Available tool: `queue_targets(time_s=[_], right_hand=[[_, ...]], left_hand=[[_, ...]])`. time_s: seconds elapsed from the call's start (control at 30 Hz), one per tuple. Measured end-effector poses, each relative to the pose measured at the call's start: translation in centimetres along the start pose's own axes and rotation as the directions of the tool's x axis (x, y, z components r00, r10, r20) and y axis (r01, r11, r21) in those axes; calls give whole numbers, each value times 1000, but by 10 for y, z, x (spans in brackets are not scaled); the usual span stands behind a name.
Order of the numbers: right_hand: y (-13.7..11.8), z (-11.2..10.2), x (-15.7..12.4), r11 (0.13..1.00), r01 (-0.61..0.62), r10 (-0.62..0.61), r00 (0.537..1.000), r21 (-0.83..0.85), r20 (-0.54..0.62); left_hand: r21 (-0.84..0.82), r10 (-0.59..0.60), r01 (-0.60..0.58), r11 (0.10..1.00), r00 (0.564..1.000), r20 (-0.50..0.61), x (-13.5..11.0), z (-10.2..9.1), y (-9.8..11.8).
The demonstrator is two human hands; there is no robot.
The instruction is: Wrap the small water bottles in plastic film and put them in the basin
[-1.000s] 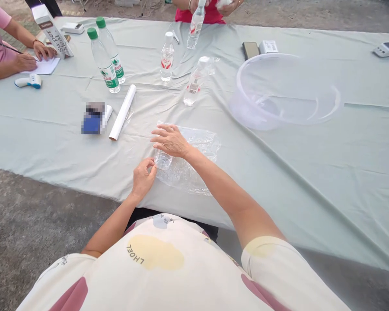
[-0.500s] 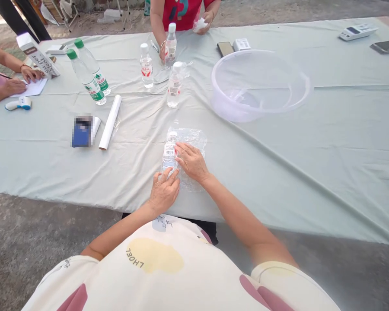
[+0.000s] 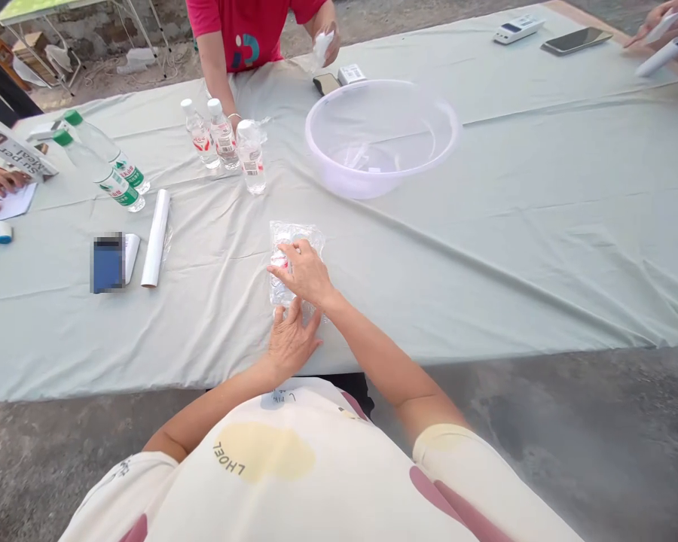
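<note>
A small water bottle [image 3: 281,263] lies on its side near the table's front edge, wrapped in a sheet of clear plastic film [image 3: 309,235]. My right hand [image 3: 303,272] rests on top of the bottle, its fingers curled against the film. Just below it, my left hand [image 3: 290,339] lies flat with fingers spread, pressing the film's near end onto the pale green tablecloth [image 3: 486,248].
A large clear plastic basin [image 3: 382,137] stands behind. Three small bottles [image 3: 224,144] and two green-capped bottles [image 3: 105,167] stand at the back left, beside a white roll [image 3: 156,237] and a blue device [image 3: 108,263]. A person in red [image 3: 242,34] sits opposite; other hands are at both sides.
The film has been rolled tighter around the bottle. My right hand slid up onto the bottle and my left hand flattened at its near end. The camera view shifted right.
</note>
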State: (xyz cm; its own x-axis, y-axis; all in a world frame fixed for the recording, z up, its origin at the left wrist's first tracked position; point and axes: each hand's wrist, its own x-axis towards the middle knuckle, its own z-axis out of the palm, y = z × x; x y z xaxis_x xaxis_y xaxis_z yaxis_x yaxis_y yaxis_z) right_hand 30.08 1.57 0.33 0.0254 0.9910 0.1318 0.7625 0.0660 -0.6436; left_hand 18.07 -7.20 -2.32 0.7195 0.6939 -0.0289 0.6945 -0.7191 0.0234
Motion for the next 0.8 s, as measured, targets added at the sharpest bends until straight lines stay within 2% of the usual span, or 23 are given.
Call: queue_targets(time_s=[0.07,0.17,0.27,0.33,0.4,0.47,0.57,0.67,0.7,0.73,0.8], right_hand=[[-8,4,11,989,-116,119,993,-95,26],[-4,0,28,968,-236,246,960,-86,133],[10,-12,39,969,-247,244,939,-16,242],[19,-19,42,973,-231,222,935,0,275],[26,-23,43,977,-214,202,937,13,286],[34,-27,44,977,-203,177,942,65,286],[49,-36,42,962,-187,123,948,201,294],[66,-50,34,933,-218,131,946,286,295],[71,-56,31,926,-236,147,945,296,293],[75,-62,27,919,-251,162,944,303,288],[82,-73,20,910,-272,190,945,314,267]], left_hand=[[-22,46,-46,999,999,9,1,1,5],[-58,111,-109,992,993,32,-2,7,12],[-97,168,-161,982,983,69,-10,11,11],[-163,226,-205,965,966,125,-17,7,4],[-289,305,-241,927,931,201,-23,-3,-7],[-472,389,-236,850,884,258,-29,-19,-22],[-754,454,-87,651,841,295,-34,-47,-46],[-889,497,149,434,783,374,-36,-66,-67],[-895,479,210,393,784,394,-36,-68,-72],[-891,424,256,376,807,411,-35,-69,-77],[-860,186,329,390,887,423,-31,-65,-81]])
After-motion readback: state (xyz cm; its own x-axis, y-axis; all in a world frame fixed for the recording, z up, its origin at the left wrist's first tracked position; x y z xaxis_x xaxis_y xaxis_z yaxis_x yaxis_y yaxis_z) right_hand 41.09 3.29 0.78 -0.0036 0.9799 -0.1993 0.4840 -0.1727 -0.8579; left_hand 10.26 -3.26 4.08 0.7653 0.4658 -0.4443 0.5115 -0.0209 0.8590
